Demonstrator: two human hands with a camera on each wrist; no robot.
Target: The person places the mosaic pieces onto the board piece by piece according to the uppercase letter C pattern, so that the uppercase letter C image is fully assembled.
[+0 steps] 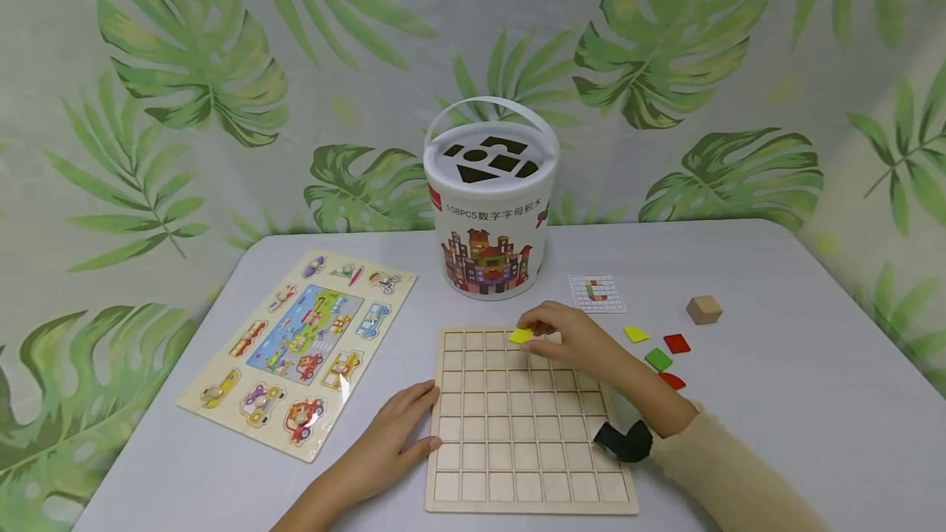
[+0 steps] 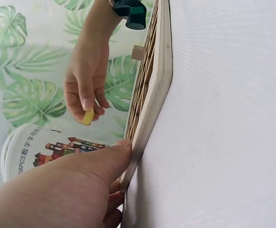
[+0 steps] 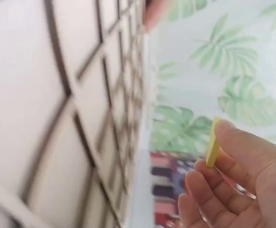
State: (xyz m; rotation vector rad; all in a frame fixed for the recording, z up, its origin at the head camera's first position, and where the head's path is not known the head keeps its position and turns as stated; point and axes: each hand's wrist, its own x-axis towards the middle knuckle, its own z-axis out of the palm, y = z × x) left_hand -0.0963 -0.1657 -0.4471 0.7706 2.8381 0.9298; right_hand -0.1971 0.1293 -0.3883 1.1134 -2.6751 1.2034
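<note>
A wooden grid board [image 1: 473,432] lies flat on the table. My right hand [image 1: 557,331] pinches a yellow tile [image 1: 521,336] between thumb and fingers, over the board's far rows in the head view. The right wrist view shows that thin yellow tile [image 3: 213,145] edge-on, its end held under the thumb. My left hand [image 1: 388,442] rests at the board's left side, thumb and fingertips touching the edge. In the left wrist view, the left thumb [image 2: 112,161] lies along the board's rim [image 2: 152,95].
Right of the board lie a yellow tile [image 1: 636,334], a green tile [image 1: 658,359], two red tiles [image 1: 677,343] and a wooden cube [image 1: 704,309]. A pattern card [image 1: 597,294] lies behind. A white bucket [image 1: 491,212] stands at the back; a vehicle puzzle [image 1: 296,351] lies left.
</note>
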